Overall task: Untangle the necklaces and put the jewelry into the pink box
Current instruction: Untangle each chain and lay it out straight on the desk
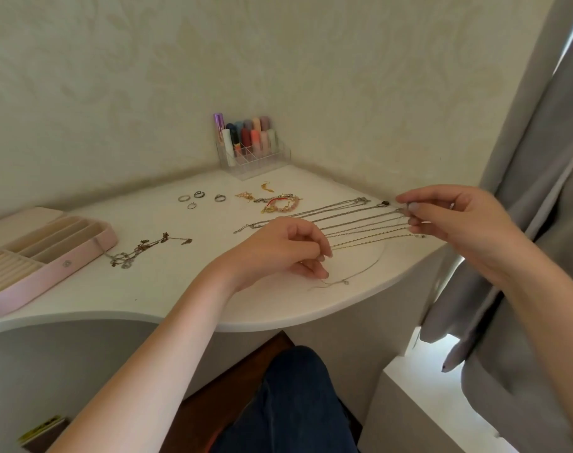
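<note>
The necklaces (350, 223) lie fanned out in near-parallel lines across the right part of the white worktop (167, 289), running from a point near the left hand up toward the right hand at the corner edge. They look like thin metal chains: light, limp and slippery, likely to kink or knot again if dragged in a bunch, so each is best taken at its clasp or pendant end and lifted clear one at a time. The right hand (452, 220) pinches the far end of one chain between thumb and fingertips, just above the worktop edge. The left hand (278, 253) rests low on the worktop with fingers curled, seemingly pinching a very fine chain (354, 273) that loops loose toward the front edge; the exact grip is too small to be sure of. Left of it lies a darker tangled clump of chain (141, 251), still knotted by the look of it. Further back sit several rings (200, 199) and a small heap of bracelets (272, 201). The pink box (40, 256) stands open at the far left, its compartments showing nothing inside. A clear rack of lipsticks (251, 145) stands in the corner, and a grey curtain (540, 191) hangs at the right.
</note>
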{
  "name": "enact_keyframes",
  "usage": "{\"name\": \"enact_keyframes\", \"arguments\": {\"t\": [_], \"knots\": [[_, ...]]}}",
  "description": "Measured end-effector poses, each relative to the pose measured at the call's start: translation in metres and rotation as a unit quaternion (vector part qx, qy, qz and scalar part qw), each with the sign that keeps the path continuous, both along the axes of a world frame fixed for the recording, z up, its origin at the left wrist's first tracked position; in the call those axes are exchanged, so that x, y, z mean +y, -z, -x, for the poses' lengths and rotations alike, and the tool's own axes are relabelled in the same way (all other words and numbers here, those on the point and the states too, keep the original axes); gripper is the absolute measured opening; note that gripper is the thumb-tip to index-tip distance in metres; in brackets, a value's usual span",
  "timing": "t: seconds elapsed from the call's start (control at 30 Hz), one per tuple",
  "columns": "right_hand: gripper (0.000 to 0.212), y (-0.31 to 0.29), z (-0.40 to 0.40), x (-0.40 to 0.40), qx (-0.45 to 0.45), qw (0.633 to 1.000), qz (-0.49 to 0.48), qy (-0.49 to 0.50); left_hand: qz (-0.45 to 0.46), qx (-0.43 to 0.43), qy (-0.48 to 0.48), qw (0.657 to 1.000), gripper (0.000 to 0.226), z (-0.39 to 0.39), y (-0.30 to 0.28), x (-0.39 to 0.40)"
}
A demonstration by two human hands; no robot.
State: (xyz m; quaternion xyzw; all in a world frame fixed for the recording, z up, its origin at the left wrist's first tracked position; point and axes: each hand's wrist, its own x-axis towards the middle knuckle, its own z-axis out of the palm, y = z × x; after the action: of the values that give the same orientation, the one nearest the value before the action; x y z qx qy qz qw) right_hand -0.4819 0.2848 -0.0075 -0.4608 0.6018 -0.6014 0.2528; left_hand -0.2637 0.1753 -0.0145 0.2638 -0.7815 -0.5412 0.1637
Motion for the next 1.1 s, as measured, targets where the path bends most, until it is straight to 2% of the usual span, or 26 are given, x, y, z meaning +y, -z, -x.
{"name": "enact_keyframes", "arguments": {"t": [0.13, 0.2, 0.27, 0.3, 0.37, 0.43, 0.5, 0.57, 0.63, 0.77, 0.83, 0.97, 1.1], "knots": [[0.019, 0.005, 0.002, 0.004, -0.003, 1.000, -0.003, -0.001, -0.003, -0.002, -0.016, 1.000, 0.017, 0.002, 0.001, 0.004], [0.019, 0.005, 0.000, 0.005, -0.002, 1.000, -0.001, -0.017, 0.105, -0.043, -0.028, 0.993, 0.018, 0.006, 0.001, 0.005], [0.020, 0.003, -0.004, 0.005, 0.001, 0.999, 0.001, -0.037, 0.232, -0.065, -0.041, 0.970, 0.022, 0.015, 0.001, 0.007], [0.020, 0.001, -0.006, 0.004, 0.000, 0.999, 0.001, -0.048, 0.252, -0.057, -0.049, 0.965, 0.026, 0.021, 0.001, 0.010], [0.023, -0.002, -0.011, 0.003, -0.002, 0.997, 0.003, -0.071, 0.211, -0.032, -0.045, 0.976, 0.045, 0.034, 0.002, 0.017], [0.024, -0.004, -0.014, 0.001, -0.005, 0.995, 0.012, -0.096, 0.117, -0.007, -0.023, 0.993, 0.055, 0.049, 0.001, 0.027], [0.022, -0.006, -0.015, 0.000, -0.013, 0.995, 0.028, -0.098, 0.056, 0.033, -0.015, 0.998, 0.045, 0.059, 0.003, 0.034], [0.021, -0.006, -0.008, -0.002, -0.028, 0.997, 0.043, -0.059, 0.020, 0.073, -0.046, 0.996, 0.029, 0.060, 0.006, 0.034], [0.019, -0.002, 0.004, -0.001, -0.026, 0.999, 0.045, 0.001, 0.035, 0.091, -0.095, 0.991, 0.019, 0.052, 0.008, 0.029], [0.017, 0.017, 0.021, 0.001, 0.056, 0.995, 0.006, 0.083, 0.151, 0.078, -0.143, 0.975, 0.006, 0.030, 0.010, 0.021], [0.017, 0.029, 0.022, 0.001, 0.092, 0.989, -0.006, 0.113, 0.212, 0.044, -0.155, 0.964, 0.008, 0.022, 0.013, 0.023], [0.025, 0.048, 0.025, -0.003, 0.155, 0.978, -0.026, 0.139, 0.366, -0.099, -0.175, 0.909, 0.014, 0.009, 0.015, 0.030], [0.026, 0.053, 0.025, -0.005, 0.195, 0.971, -0.049, 0.130, 0.406, -0.179, -0.173, 0.879, 0.021, -0.004, 0.015, 0.030]]}}
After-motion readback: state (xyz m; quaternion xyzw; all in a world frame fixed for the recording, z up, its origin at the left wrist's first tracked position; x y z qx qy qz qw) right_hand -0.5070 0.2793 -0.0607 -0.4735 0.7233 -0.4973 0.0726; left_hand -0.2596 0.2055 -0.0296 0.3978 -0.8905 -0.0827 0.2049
